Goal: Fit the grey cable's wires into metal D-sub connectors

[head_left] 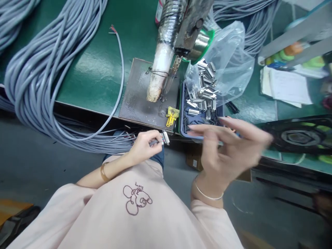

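Note:
Near the bench's front edge, my left hand (148, 142) pinches a grey cable (153, 141). A shiny metal connector (166, 137) sticks out just past its fingertips, at the cable's end. To the right, my right hand (225, 152) hovers palm inward over the front rim of a blue plastic bin (184, 129). Its fingers are stretched out and apart, slightly smeared by motion, and I see nothing held in them. Silvery metal connectors (204, 93) are heaped in the bin, partly in a clear plastic bag (230, 62). Small dark pieces lie beneath them.
A soldering iron (168, 79) in a wrapped stand points down over a dark board (140, 90), with a solder spool (201, 45) behind. A yellow clip (171, 116) lies at the board's edge. Grey cable coils (38, 69) hang over the left edge; papers (287, 86) lie right.

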`<state>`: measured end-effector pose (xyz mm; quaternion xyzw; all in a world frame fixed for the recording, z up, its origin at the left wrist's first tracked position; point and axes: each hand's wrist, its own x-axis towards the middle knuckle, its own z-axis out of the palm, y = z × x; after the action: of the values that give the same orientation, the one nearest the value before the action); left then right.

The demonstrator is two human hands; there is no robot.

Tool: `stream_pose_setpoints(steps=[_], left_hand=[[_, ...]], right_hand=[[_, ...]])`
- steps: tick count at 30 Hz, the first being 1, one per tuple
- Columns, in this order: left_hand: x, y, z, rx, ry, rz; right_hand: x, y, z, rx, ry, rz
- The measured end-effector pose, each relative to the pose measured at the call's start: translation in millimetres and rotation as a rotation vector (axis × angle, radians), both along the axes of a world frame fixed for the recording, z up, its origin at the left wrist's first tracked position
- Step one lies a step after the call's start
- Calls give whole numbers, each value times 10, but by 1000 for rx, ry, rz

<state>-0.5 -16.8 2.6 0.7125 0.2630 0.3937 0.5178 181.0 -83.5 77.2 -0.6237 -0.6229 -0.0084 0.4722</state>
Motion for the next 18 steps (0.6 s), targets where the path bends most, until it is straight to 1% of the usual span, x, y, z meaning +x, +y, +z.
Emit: stream_pose_setpoints(steps=[1,3,5,7,8,10,12,14,16,18], left_hand=[[-3,-42,-29,30,9,-57],[-17,-117,-96,34,49,-191],[-37,-166,-155,19,77,-308],[-59,-182,-183,-5,104,-366],[-67,-180,-184,-14,113,-372],[-79,-166,-174,-13,115,-361],[-91,-158,-168,12,109,-355],[-118,-161,-180,69,113,-352],[-178,-149,-193,138,136,-337],[-273,-70,-161,173,147,-316]], right_hand=[[-23,55,9,-1,-49,41],[-13,140,3,-16,-126,90],[65,187,-26,-16,-209,58],[184,216,-70,35,-315,-2],[250,233,-97,72,-370,-29],[387,285,-164,95,-474,-88],[520,360,-249,43,-548,-136],[638,449,-343,-19,-521,-137],[728,535,-429,-101,-424,-143],[787,605,-492,-192,-328,-125]])
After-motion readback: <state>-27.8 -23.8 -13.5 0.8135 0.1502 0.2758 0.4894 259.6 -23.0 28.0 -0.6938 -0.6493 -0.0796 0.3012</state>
